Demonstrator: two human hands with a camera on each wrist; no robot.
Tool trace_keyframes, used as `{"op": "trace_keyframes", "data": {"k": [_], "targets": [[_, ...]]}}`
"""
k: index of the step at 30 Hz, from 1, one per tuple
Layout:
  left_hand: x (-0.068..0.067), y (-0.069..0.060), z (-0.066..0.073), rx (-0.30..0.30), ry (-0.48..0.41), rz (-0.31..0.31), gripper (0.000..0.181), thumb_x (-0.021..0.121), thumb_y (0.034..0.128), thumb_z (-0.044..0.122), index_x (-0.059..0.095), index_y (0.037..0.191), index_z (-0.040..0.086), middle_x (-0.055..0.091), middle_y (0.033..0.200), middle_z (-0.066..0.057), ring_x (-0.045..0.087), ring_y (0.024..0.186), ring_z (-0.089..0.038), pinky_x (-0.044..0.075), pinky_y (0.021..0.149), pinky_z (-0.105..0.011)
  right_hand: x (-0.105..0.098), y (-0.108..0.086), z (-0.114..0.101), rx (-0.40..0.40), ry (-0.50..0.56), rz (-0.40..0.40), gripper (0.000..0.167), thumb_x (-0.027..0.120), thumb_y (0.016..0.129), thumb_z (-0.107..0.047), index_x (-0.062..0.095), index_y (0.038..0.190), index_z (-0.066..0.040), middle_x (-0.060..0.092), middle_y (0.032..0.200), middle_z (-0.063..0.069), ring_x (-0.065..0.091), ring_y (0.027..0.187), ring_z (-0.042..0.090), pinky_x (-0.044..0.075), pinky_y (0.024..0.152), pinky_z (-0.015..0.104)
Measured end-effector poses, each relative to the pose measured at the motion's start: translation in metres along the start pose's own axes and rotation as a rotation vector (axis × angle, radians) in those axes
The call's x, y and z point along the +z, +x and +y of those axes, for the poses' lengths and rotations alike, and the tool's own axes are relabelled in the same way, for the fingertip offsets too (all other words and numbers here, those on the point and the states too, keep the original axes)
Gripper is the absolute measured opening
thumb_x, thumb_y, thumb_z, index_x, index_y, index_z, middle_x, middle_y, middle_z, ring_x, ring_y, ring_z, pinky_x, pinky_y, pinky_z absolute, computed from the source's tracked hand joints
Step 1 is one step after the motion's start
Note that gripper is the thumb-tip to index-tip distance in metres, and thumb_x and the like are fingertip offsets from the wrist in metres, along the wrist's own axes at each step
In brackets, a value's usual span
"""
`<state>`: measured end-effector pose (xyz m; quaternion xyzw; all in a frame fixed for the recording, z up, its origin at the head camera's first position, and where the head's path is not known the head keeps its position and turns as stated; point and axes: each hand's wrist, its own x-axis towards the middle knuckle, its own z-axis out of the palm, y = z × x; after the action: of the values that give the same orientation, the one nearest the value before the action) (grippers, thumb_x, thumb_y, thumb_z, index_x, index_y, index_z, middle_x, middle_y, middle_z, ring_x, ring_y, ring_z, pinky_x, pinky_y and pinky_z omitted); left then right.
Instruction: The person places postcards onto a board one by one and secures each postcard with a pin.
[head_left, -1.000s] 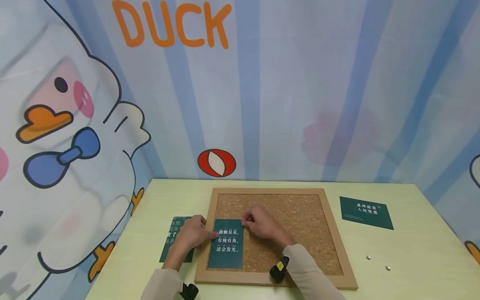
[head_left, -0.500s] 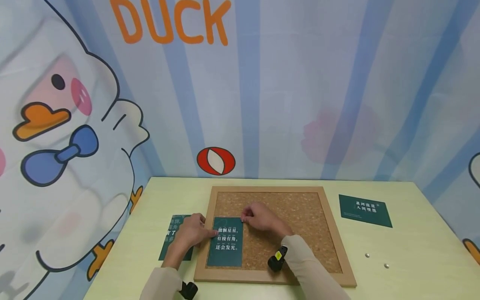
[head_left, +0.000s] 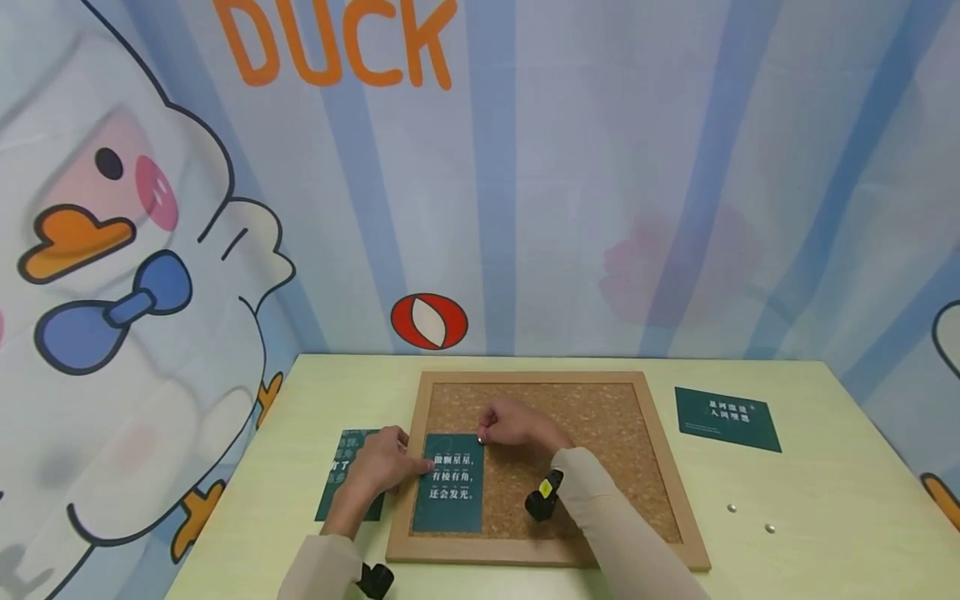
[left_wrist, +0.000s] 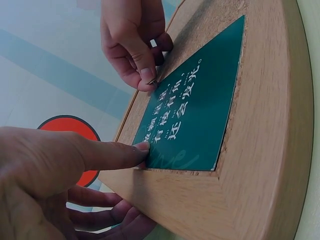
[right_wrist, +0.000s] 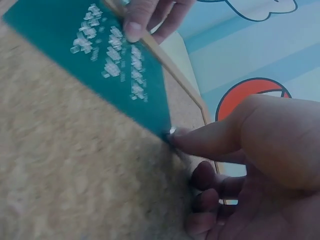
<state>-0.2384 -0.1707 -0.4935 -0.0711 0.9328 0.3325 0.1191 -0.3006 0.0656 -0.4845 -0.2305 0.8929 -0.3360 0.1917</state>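
Note:
A dark green card (head_left: pixel 448 492) with white characters lies on the left part of a wood-framed cork board (head_left: pixel 585 467). My right hand (head_left: pixel 512 422) pinches a small silver thumbtack (right_wrist: pixel 172 131) between thumb and fingers at the card's upper right corner. Whether its point is in the cork is hidden. My left hand (head_left: pixel 384 463) presses its straight thumb (left_wrist: pixel 117 155) on the card's left edge, the other fingers lying along the outer side of the frame. Beneath the left hand, partly covered by it, is a second green card (head_left: pixel 341 477) on the table.
On the table (head_left: pixel 832 500) right of the board lies a third green card (head_left: pixel 727 419). Two more silver thumbtacks, one (head_left: pixel 732 507) a little farther back than the other (head_left: pixel 769 528), rest in front of it. A printed cloth (head_left: pixel 555 183) stands behind the table.
My right wrist and forearm have shifted slightly left, while the fingertips stay at the card's corner. The left hand holds its place; the head view has tilted a little.

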Motion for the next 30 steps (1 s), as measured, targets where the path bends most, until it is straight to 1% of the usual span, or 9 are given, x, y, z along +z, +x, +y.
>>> {"op": "trace_keyframes", "data": {"k": [4,8,13,15,20,22,26,30], "targets": [[0.0,0.001,0.0,0.0,-0.001,0.0,0.057,0.087,0.0853,0.027,0.06,0.121,-0.007,0.062,0.095,-0.014,0.062,0.073,-0.025,0.054,0.06,-0.035,-0.007,0.006,-0.004,0.066,0.005,-0.055,0.019,0.066,0.099,-0.009,0.072,0.081,-0.005,0.049,0.068,-0.003,0.047,0.066,0.014,0.035,0.06,0.026],[0.001,0.001,0.001,0.001,-0.005,-0.003,0.057,0.087,0.0855,0.027,0.059,0.122,-0.007,0.062,0.095,-0.014,0.062,0.073,-0.024,0.054,0.06,-0.035,-0.009,0.009,-0.005,0.098,0.007,-0.081,0.025,0.067,0.098,-0.008,0.069,0.074,-0.002,0.043,0.062,-0.004,0.042,0.059,0.013,0.031,0.056,0.026],[0.001,0.001,0.0,0.001,-0.012,-0.003,0.058,0.087,0.0857,0.027,0.059,0.122,-0.007,0.062,0.096,-0.014,0.062,0.074,-0.024,0.055,0.06,-0.035,-0.008,0.01,-0.008,0.139,-0.042,-0.064,0.023,0.069,0.098,-0.011,0.069,0.075,-0.007,0.047,0.065,-0.004,0.044,0.061,0.013,0.034,0.056,0.026],[0.0,0.0,-0.001,-0.001,-0.013,-0.002,0.058,0.087,0.0857,0.027,0.059,0.123,-0.008,0.062,0.097,-0.015,0.063,0.074,-0.025,0.055,0.061,-0.035,-0.007,0.01,-0.01,0.143,-0.07,-0.064,0.024,0.069,0.098,-0.012,0.067,0.073,-0.009,0.048,0.065,-0.004,0.044,0.061,0.012,0.034,0.056,0.026],[0.0,0.0,-0.001,0.004,-0.012,0.006,0.059,0.088,0.0851,0.026,0.059,0.123,-0.009,0.063,0.097,-0.016,0.063,0.074,-0.025,0.057,0.061,-0.036,-0.007,0.013,-0.016,0.131,-0.127,-0.075,0.038,0.069,0.097,-0.011,0.055,0.061,-0.013,0.04,0.057,-0.005,0.038,0.052,0.011,0.028,0.05,0.027],[0.0,0.0,-0.001,0.007,-0.011,0.008,0.059,0.088,0.0849,0.026,0.059,0.123,-0.009,0.063,0.097,-0.016,0.063,0.074,-0.025,0.057,0.061,-0.036,-0.007,0.014,-0.017,0.142,-0.129,-0.07,0.041,0.069,0.097,-0.01,0.053,0.06,-0.014,0.039,0.056,-0.005,0.036,0.051,0.011,0.027,0.048,0.027],[0.002,0.001,-0.001,0.008,-0.004,0.008,0.059,0.088,0.085,0.027,0.059,0.123,-0.008,0.063,0.097,-0.015,0.062,0.074,-0.025,0.056,0.061,-0.036,-0.005,0.013,-0.019,0.178,-0.129,-0.051,0.04,0.07,0.097,-0.011,0.054,0.061,-0.014,0.04,0.057,-0.004,0.038,0.052,0.011,0.029,0.049,0.027],[0.002,0.001,-0.001,0.013,0.016,0.015,0.058,0.088,0.0846,0.028,0.06,0.121,-0.007,0.062,0.097,-0.015,0.061,0.076,-0.026,0.054,0.061,-0.036,-0.003,0.013,-0.019,0.176,-0.135,-0.032,0.04,0.07,0.097,-0.01,0.055,0.06,-0.013,0.039,0.057,-0.004,0.038,0.051,0.012,0.029,0.048,0.028]]}}
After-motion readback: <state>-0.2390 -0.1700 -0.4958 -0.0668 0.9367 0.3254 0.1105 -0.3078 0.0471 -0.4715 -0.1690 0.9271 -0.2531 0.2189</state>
